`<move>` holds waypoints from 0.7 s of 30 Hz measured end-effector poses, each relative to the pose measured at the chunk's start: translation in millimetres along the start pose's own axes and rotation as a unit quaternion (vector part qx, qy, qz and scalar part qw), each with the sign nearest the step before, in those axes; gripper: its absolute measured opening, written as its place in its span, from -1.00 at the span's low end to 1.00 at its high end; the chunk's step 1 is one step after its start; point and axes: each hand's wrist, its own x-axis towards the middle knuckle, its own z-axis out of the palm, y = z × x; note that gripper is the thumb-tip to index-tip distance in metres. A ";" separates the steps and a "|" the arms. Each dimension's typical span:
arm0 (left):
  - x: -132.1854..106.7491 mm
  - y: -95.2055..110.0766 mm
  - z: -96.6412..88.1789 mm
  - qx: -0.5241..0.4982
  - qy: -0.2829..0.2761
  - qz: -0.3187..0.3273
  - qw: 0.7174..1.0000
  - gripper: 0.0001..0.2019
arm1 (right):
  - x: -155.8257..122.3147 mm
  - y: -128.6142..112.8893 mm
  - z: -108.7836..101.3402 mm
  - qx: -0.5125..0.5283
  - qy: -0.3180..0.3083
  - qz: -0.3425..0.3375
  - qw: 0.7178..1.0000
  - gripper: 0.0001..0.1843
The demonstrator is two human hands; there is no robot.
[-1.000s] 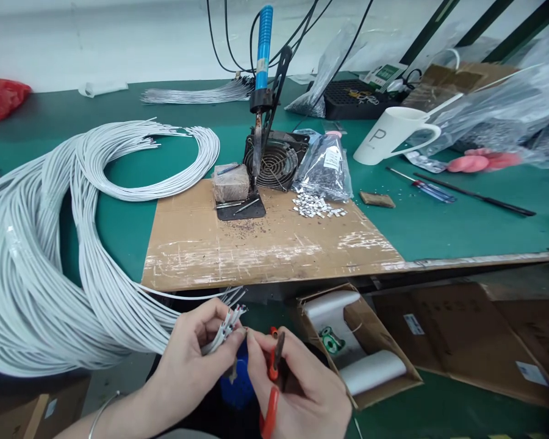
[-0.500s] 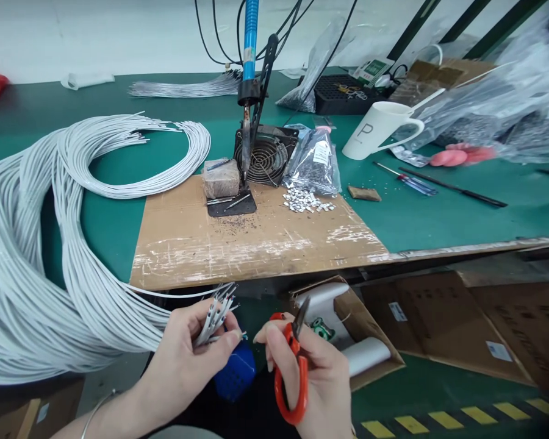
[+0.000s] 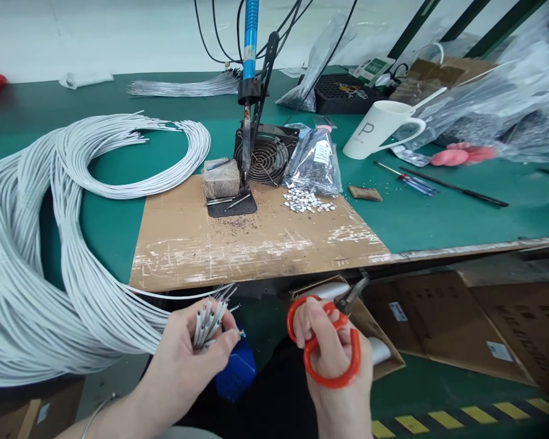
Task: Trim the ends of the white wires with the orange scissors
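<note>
A bunch of white cable ends (image 3: pixel 209 323) is gripped in my left hand (image 3: pixel 183 360), just below the front edge of the bench. Short inner wires stick out of the ends. The cables run left into a large white coil (image 3: pixel 36 244) on the bench. To the right, my right hand (image 3: pixel 333 360) is closed around red-handled scissors (image 3: pixel 333 381). Their dark blades point up and away to the right, apart from the cables.
On cardboard (image 3: pixel 256 250) stand a soldering iron (image 3: pixel 247 122), a small fan (image 3: pixel 268 158) and a bag of parts (image 3: pixel 314 161) beside loose white pieces. A white mug (image 3: pixel 370 131) is farther right. Below the bench are an open box (image 3: pixel 384 329) and a blue basket (image 3: pixel 235 369).
My right hand has moved right, away from the cables, and turned the scissors so the blades point right. My left hand has stayed nearly still with the cables.
</note>
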 end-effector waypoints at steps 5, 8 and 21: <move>-1.0 7.0 -1.3 0.037 -0.011 0.005 0.999 -0.75 | -16.9 -0.8 -11.1 -0.123 -0.170 -0.002 0.978 -0.55; -2.9 7.6 -0.8 0.068 -0.024 0.016 0.997 -0.70 | -26.8 -9.3 -4.7 -0.184 -0.214 0.020 0.959 -0.57; -7.3 -3.4 4.5 0.082 0.012 0.060 0.995 -0.74 | -32.1 -18.8 9.7 -0.252 -0.229 0.006 0.940 -0.58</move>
